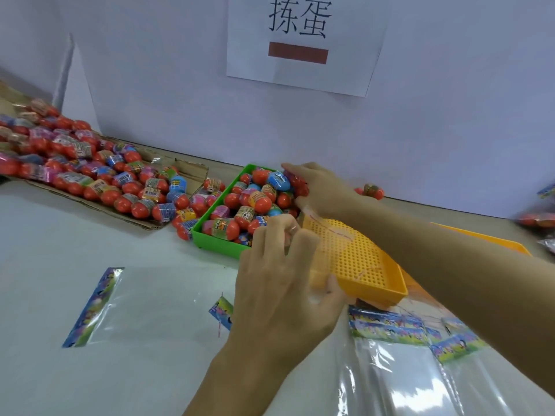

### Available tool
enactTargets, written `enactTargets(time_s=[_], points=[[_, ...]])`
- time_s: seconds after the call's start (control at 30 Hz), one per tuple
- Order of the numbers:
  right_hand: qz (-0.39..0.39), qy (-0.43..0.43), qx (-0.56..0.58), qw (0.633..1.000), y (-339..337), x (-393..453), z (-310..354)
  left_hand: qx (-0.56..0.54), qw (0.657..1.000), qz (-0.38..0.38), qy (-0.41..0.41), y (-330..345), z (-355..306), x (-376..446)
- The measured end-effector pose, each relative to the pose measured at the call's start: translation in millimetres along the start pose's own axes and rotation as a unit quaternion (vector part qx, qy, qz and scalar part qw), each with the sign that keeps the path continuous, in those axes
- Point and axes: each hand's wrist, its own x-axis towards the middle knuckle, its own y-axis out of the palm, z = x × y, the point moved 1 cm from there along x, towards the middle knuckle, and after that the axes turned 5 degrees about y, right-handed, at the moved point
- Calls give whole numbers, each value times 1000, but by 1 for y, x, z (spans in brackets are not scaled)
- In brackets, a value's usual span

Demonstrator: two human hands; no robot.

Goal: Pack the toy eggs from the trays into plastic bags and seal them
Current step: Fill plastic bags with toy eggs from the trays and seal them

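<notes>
— Head view first: what are the hands doing?

— Right hand, centre of the frame, reaches into the far end of the green tray, fingers curled over some toy eggs. It looks like a grab, though I can't tell how many it has. Left hand, lower centre, pinches the mouth of a clear plastic bag and holds it open over the yellow tray.

— Where are the rest of the eggs?

— Most are heaped in the green tray; many more lie spread on flattened cardboard at the upper left. One sits alone by the wall, right of the hand.

— How will they handle?

— Light, hard and smooth, I'd judge, with glossy wrap around the middle, so they'd roll and slip. Best cupped in a handful. The bag is thin, limp and slick; it wants holding at the rim on both sides or the mouth closes.

— Spare bags?

— One flat bag at lower left, a stack at lower right.
</notes>
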Motion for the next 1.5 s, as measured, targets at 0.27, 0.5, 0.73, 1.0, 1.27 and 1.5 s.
enactTargets(time_s=[0.27,0.5,0.73,1.0,1.27,1.5], points=[[-96,-28,65,993,-4,-24,-15,-1,1000,0,-13,0,1,0],[-80,6,403,912,-38,-106,-15,-22,999,31,12,2,1,0],[-44,-152,465,871,-77,-169,-9,-43,996,59,49,6,-6,-2],[-62,-201,292,933,-74,-185,-3,-73,992,15,97,8,-17,-4],[-49,-115,365,922,-69,-183,0,-131,989,-17,73,7,-14,-5],[-59,-112,319,939,-87,-183,4,-140,984,-34,101,4,-16,-2]])
